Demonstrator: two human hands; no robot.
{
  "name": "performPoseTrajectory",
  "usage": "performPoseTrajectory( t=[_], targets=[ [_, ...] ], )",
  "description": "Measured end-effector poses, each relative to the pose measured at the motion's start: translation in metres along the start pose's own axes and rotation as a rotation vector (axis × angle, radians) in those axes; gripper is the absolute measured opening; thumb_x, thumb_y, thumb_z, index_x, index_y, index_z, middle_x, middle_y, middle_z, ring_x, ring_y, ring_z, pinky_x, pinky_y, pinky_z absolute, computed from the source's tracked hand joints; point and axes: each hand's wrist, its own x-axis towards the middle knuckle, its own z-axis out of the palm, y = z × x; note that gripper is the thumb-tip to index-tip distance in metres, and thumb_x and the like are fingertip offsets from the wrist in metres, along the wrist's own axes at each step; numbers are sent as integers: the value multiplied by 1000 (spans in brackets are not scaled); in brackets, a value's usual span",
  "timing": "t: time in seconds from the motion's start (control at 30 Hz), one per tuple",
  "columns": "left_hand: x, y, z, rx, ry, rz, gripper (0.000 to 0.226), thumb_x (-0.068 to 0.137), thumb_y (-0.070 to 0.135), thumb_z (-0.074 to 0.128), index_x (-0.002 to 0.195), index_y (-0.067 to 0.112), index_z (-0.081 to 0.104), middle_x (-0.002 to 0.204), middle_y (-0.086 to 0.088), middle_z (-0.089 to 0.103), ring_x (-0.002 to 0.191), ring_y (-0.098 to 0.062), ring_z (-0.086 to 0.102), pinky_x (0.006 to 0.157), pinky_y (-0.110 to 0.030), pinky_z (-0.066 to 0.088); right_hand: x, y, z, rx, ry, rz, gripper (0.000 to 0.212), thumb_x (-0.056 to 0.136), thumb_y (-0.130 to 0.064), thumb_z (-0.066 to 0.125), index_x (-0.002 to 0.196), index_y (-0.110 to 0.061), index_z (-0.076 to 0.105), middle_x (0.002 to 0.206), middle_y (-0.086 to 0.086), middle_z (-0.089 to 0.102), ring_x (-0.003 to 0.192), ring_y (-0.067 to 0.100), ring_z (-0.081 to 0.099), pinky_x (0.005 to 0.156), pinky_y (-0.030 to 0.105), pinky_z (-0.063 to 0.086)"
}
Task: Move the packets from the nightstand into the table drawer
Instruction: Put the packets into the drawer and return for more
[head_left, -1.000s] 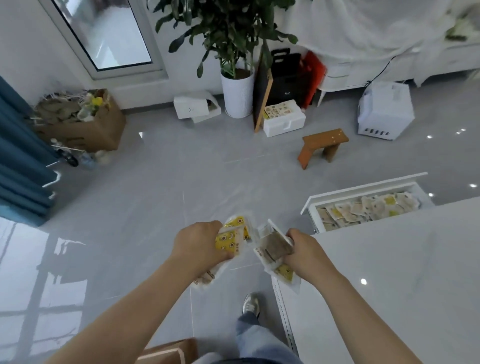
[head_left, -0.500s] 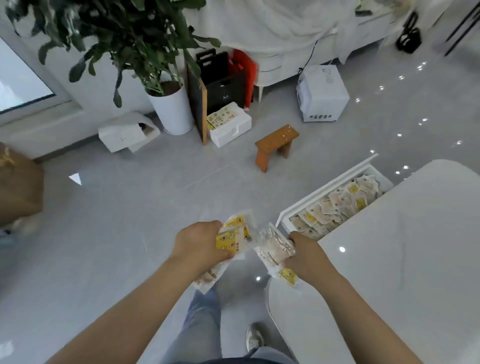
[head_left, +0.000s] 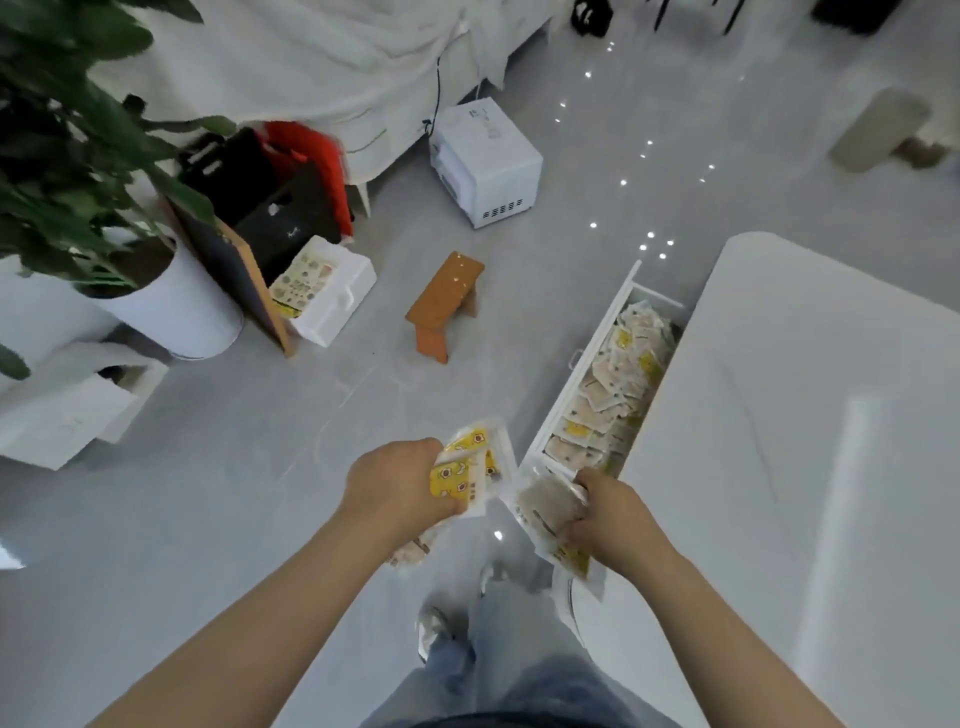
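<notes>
The left hand (head_left: 395, 488) is gripping yellow packets (head_left: 464, 475) over the floor (head_left: 249, 441). The right hand (head_left: 615, 517) is clutching pale packets (head_left: 545, 512), seemingly at the near end of the open drawer (head_left: 602, 325) in the desk (head_left: 805, 415), where loose packets (head_left: 613, 384) are lying.

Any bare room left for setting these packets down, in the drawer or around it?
The drawer is crowded: packets cover all that shows. Free: the white tabletop right of it, and floor between drawer front and wooden stool.
</notes>
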Motion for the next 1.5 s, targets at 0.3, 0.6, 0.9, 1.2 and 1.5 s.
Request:
performPoseTrajectory(
  t=[0.3,0.6,0.9,1.2,1.5],
  targets=[
    [117,25,-50,118,-32,162,39,74,60,65,92,30,49,85,11,55,76,-11,51,58,-25,38,72,-2,-40,110,76,137,22,82,-12,52,103,-13,55,98,5,65,88,28,60,66,31,47],
    [209,63,-74,177,-122,300,40,73,62,65,97,33,52,93,11,62,83,-11,57,63,-26,46,119,8,-81,281,157,261,21,78,-6,56,92,-18,46,82,-2,52,76,21,51,61,27,38],
    [319,92,-106,328,-210,566,45,74,61,65,104,29,56,100,6,65,88,-15,60,67,-28,48,166,-1,-97,411,270,522,35,76,-8,55,111,-13,58,103,6,65,93,26,60,70,30,47],
    [418,124,-143,448,-319,828,47,72,60,66,108,31,57,102,7,65,93,-16,60,71,-30,51,207,-36,-109,613,451,782,24,80,-12,60,103,-17,54,88,-4,53,76,17,50,51,19,33],
    [459,215,-128,577,-396,1034,33,76,54,65,88,27,50,86,9,56,84,-17,56,60,-28,35,229,-2,-116,768,498,992,26,75,-9,56,101,-15,54,92,2,59,85,23,57,62,29,41]
  ],
)
